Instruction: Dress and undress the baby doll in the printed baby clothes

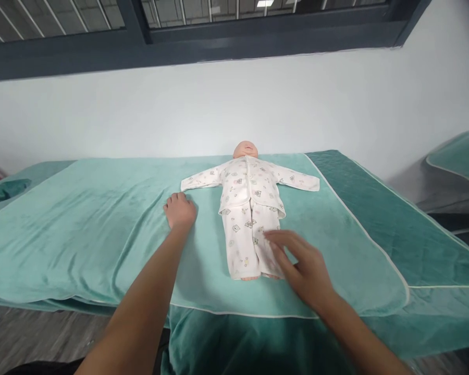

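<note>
A baby doll (245, 149) lies on its back on a light green blanket (140, 208), head toward the wall and sleeves spread wide. It wears a white printed top (244, 179) and matching trousers (240, 242), with only a little of the feet showing below the hems. Beside the sleeve cuff on the left, my left hand (181, 210) rests on the blanket, its fingers curled in and nothing visible in them. My right hand (303, 263) is over the lower trouser leg on the right, thumb and fingers apart, holding nothing; whether it touches the cloth I cannot tell.
The blanket lies over a darker green bed cover (426, 234). A white wall (140, 114) and a dark window frame (258, 44) stand behind the bed. Green fabric (459, 156) is at the far right, and grey floor (35, 333) shows at the lower left.
</note>
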`<state>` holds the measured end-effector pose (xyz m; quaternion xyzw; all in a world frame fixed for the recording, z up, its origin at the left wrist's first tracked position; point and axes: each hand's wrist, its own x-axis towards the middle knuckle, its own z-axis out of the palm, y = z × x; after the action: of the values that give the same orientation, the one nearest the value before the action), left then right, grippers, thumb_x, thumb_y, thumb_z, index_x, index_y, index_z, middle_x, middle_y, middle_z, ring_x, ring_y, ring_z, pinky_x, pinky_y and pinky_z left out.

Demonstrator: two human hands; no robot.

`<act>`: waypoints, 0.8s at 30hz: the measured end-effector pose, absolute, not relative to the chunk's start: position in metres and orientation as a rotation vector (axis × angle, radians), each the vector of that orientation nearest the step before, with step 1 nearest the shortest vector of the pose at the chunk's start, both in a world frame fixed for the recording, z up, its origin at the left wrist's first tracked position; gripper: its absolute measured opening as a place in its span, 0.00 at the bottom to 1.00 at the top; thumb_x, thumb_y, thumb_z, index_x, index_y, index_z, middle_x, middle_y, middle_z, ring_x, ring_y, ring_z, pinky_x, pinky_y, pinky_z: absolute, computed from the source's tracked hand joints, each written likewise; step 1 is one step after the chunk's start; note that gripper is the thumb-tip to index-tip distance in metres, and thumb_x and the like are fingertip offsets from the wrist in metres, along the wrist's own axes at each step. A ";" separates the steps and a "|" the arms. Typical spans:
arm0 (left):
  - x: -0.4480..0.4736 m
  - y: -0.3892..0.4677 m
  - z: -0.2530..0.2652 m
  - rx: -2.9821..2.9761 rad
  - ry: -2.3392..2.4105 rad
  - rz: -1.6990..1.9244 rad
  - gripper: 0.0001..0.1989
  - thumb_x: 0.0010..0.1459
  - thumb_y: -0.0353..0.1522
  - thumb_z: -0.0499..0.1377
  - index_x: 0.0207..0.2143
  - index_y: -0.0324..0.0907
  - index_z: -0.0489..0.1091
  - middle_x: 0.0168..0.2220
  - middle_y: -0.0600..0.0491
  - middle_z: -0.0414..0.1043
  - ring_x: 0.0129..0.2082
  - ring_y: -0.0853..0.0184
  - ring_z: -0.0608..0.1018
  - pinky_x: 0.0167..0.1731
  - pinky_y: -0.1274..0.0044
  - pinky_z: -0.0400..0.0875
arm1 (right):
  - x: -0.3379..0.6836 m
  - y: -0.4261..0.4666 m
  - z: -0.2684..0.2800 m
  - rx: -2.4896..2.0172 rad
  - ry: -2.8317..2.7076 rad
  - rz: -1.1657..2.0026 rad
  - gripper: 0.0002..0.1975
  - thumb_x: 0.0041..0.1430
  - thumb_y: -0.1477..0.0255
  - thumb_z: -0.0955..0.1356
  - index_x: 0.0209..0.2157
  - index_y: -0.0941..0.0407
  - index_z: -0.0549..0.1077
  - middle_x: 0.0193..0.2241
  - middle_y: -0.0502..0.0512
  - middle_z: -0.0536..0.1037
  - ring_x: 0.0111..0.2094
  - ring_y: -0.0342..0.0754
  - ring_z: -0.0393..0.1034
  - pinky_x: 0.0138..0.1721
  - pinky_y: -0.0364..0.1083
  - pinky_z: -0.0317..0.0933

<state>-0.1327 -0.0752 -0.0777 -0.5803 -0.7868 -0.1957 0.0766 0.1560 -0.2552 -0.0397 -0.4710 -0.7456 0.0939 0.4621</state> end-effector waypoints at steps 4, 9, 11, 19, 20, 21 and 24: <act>-0.133 -0.076 -0.077 -1.742 -2.361 -0.587 0.17 0.61 0.31 0.48 0.49 0.40 0.69 0.53 0.40 0.70 0.54 0.51 0.69 0.52 0.61 0.62 | 0.175 -0.201 -0.040 -1.246 -1.557 0.317 0.12 0.66 0.66 0.64 0.47 0.52 0.73 0.48 0.56 0.78 0.49 0.51 0.73 0.50 0.53 0.67; -0.132 -0.076 -0.076 -1.726 -2.373 -0.581 0.17 0.60 0.30 0.48 0.49 0.40 0.69 0.53 0.40 0.70 0.54 0.51 0.69 0.52 0.62 0.62 | 0.178 -0.122 -0.026 -1.255 -1.625 0.353 0.24 0.66 0.60 0.64 0.60 0.53 0.64 0.64 0.60 0.63 0.65 0.54 0.57 0.62 0.58 0.57; -0.133 -0.075 -0.077 -1.720 -2.369 -0.579 0.17 0.60 0.30 0.48 0.49 0.40 0.69 0.53 0.40 0.70 0.54 0.51 0.69 0.51 0.62 0.62 | 0.167 -0.109 -0.013 -1.242 -1.796 0.298 0.25 0.66 0.61 0.63 0.61 0.55 0.63 0.66 0.62 0.61 0.67 0.55 0.52 0.65 0.58 0.51; -0.131 -0.071 -0.080 -1.653 -2.355 -0.569 0.15 0.60 0.29 0.49 0.47 0.42 0.69 0.52 0.43 0.71 0.53 0.52 0.70 0.50 0.62 0.62 | 0.093 -0.116 0.030 -1.068 -2.773 -0.115 0.10 0.62 0.69 0.68 0.40 0.60 0.79 0.46 0.62 0.78 0.53 0.58 0.66 0.60 0.58 0.52; -0.131 -0.071 -0.079 -1.649 -2.356 -0.563 0.15 0.60 0.29 0.49 0.47 0.42 0.69 0.52 0.43 0.71 0.53 0.52 0.70 0.50 0.62 0.62 | 0.086 -0.115 0.031 -1.103 -2.814 -0.145 0.09 0.62 0.71 0.68 0.38 0.60 0.79 0.44 0.63 0.78 0.51 0.58 0.67 0.56 0.57 0.55; -0.131 -0.071 -0.079 -1.647 -2.358 -0.556 0.15 0.60 0.29 0.49 0.46 0.42 0.69 0.52 0.43 0.71 0.53 0.52 0.70 0.50 0.62 0.62 | 0.080 -0.114 0.031 -1.127 -2.843 -0.171 0.09 0.62 0.73 0.67 0.36 0.60 0.80 0.42 0.63 0.78 0.50 0.58 0.67 0.52 0.56 0.57; -0.130 -0.072 -0.078 -1.638 -2.361 -0.544 0.14 0.60 0.29 0.49 0.46 0.42 0.69 0.51 0.44 0.71 0.52 0.52 0.70 0.49 0.63 0.63 | 0.070 -0.110 0.027 -1.114 -2.890 -0.208 0.09 0.59 0.79 0.66 0.32 0.59 0.79 0.38 0.63 0.78 0.49 0.58 0.66 0.44 0.53 0.57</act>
<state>-0.1301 -0.0715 -0.0784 -0.5567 -0.8026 -0.1848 0.1084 0.0704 -0.1104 0.0270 -0.3588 -0.9308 -0.0668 0.0186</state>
